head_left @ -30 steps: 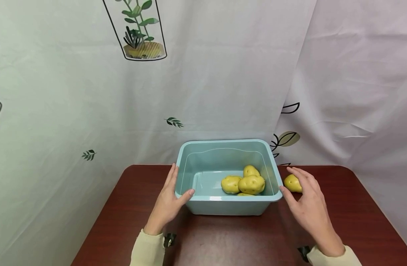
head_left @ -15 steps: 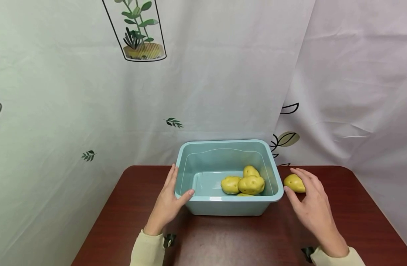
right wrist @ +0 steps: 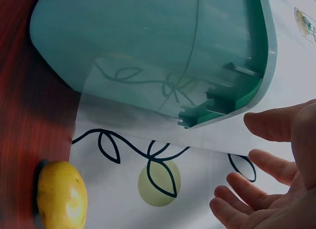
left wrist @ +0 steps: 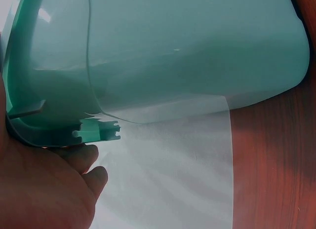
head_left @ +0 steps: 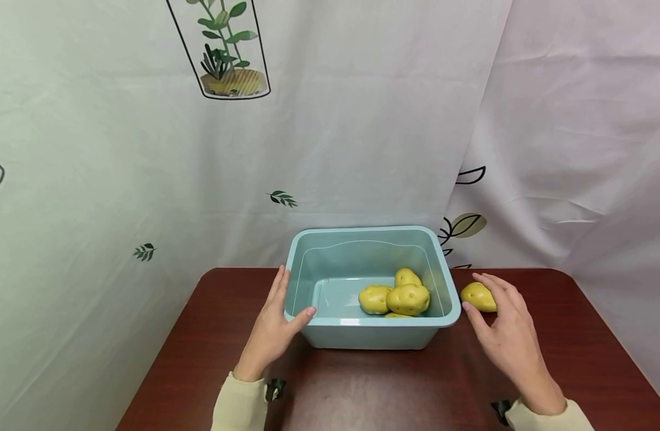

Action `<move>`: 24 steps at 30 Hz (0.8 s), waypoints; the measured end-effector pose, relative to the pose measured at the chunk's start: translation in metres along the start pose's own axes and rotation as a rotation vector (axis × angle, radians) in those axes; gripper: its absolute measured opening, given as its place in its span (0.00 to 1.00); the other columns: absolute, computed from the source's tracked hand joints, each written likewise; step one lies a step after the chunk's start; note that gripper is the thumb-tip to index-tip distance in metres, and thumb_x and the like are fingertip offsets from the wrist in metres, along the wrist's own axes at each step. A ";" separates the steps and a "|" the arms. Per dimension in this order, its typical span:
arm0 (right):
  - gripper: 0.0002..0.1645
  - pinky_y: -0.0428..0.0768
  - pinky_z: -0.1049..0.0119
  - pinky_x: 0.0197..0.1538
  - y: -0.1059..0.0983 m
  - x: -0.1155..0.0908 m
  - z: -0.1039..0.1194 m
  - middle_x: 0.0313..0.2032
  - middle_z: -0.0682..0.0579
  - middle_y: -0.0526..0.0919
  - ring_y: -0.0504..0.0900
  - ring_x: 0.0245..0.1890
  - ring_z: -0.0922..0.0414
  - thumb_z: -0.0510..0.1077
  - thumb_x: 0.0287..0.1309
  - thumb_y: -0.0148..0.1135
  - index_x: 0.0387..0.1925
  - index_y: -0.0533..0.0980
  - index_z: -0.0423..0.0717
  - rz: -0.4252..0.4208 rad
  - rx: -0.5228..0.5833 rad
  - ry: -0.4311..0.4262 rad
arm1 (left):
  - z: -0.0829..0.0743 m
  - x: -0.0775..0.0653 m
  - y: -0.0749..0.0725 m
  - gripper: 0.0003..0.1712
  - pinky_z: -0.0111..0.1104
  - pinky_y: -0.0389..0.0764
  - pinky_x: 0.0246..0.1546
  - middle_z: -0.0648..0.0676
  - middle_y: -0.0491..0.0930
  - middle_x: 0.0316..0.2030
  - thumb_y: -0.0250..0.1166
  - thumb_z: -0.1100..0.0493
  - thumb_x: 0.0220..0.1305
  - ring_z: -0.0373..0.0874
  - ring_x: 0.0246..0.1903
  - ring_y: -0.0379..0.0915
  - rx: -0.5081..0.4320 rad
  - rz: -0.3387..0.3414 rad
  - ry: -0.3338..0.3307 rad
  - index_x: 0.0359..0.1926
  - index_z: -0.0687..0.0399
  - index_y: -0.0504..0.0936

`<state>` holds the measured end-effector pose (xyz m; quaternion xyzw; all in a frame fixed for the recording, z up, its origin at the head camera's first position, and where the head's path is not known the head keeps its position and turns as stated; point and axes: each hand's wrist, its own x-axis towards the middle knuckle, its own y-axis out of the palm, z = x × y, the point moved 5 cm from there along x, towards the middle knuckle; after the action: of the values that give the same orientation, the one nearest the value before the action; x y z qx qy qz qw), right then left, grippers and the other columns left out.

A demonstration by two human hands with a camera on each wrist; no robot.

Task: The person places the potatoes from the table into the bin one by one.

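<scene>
A light blue plastic tub (head_left: pixel 362 335) stands on the table with several yellow potatoes (head_left: pixel 408 299) piled at the right of its floor. My left hand (head_left: pixel 273 329) rests at the tub's left front corner, its thumb over the rim and its fingers straight along the side. In the left wrist view, fingertips (left wrist: pixel 96 178) show just under the rim. My right hand (head_left: pixel 505 335) hovers beside the right front corner, fingers spread and slightly bent, holding nothing. Another potato (right wrist: pixel 62 195) lies on the table right of the tub, partly hidden behind that hand in the head view.
The dark red-brown table (head_left: pixel 373 389) has rounded far corners. Close behind it hangs a pale curtain (head_left: pixel 362 137) printed with leaves and a plant jar, and the tub's back stands near it.
My right hand has shifted slightly right, its thumb moving off the tub's rim, and more of the loose potato shows. The left hand and the tub have stayed in place.
</scene>
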<state>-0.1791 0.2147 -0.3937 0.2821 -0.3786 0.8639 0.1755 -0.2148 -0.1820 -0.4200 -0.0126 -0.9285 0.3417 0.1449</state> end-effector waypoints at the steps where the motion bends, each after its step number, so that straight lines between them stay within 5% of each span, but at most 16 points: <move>1: 0.34 0.66 0.48 0.49 0.000 0.000 0.000 0.58 0.36 0.75 0.71 0.57 0.38 0.31 0.50 0.72 0.61 0.76 0.39 0.000 0.000 0.000 | 0.000 0.000 0.000 0.58 0.58 0.62 0.67 0.43 0.38 0.79 0.69 0.38 0.63 0.51 0.76 0.46 0.000 0.000 0.002 0.81 0.51 0.45; 24: 0.35 0.68 0.41 0.47 0.004 0.000 -0.014 0.58 0.33 0.73 0.70 0.55 0.36 0.32 0.51 0.72 0.62 0.73 0.36 0.049 -0.043 0.066 | -0.001 0.000 0.000 0.58 0.57 0.62 0.67 0.44 0.37 0.79 0.67 0.37 0.64 0.51 0.76 0.46 -0.003 0.010 0.009 0.81 0.52 0.44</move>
<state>-0.1857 0.2222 -0.4037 0.2404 -0.3979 0.8684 0.1725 -0.2141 -0.1815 -0.4190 -0.0188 -0.9282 0.3411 0.1474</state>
